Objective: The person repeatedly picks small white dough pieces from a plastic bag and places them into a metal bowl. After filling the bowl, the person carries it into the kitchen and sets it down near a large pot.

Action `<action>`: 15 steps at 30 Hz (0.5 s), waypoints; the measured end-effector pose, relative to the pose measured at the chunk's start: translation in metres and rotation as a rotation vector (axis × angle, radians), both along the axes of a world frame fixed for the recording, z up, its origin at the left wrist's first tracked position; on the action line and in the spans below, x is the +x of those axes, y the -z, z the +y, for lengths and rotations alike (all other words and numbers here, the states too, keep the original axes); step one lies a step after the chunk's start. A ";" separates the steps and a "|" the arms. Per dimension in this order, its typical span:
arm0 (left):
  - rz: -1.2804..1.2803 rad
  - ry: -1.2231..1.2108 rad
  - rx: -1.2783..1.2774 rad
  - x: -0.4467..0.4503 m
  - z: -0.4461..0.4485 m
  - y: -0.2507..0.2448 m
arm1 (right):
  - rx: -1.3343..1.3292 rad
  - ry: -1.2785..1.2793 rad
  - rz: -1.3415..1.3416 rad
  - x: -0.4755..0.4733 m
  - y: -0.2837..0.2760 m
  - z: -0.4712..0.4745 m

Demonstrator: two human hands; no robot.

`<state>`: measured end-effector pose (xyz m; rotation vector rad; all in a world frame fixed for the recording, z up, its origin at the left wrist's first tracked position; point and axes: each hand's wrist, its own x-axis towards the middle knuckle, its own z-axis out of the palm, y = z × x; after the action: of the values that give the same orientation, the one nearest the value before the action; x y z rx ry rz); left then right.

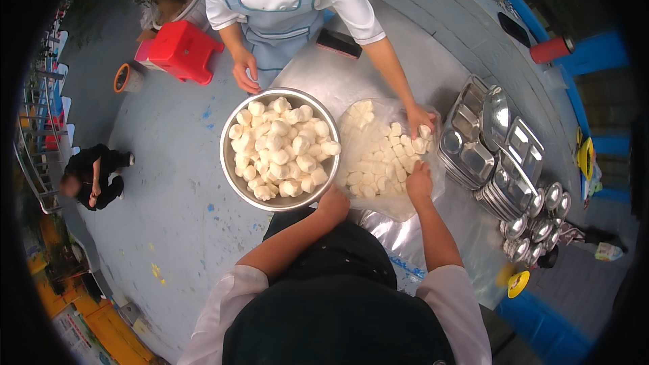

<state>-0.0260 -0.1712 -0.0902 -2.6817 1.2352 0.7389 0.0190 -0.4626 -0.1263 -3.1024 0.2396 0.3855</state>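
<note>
A round stainless-steel basin (226,178) is heaped with pale, dough-like balls (279,142). My left hand (333,205) is at the basin's lower right rim, its fingers largely hidden from view. On the metal table, a clear plastic bag (372,208) holds more pale, flattened dough-like pieces (375,167), packed close together. My right hand (420,181) reaches to the right side of these pieces, fingertips touching them; its grip is unclear. Just beyond, a co-worker's hand (422,117) is at a piece near the bag's far right edge.
Stacked steel compartment trays (469,142) and several small metal bowls (537,228) stand on the right. A dark box-like object (338,43) lies on the metal table (405,58) beside the co-worker (276,20). A red plastic stool (182,50) stands on the floor. Another person (99,175) crouches farther left.
</note>
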 end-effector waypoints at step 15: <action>0.333 -0.728 -0.822 0.022 -0.026 -0.048 | 0.908 0.464 -0.311 0.008 -0.058 0.029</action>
<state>-0.0041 -0.1977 -0.0418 -3.9156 0.6344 0.9178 0.0273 -0.4338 -0.0683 -2.0891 0.5658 -0.0203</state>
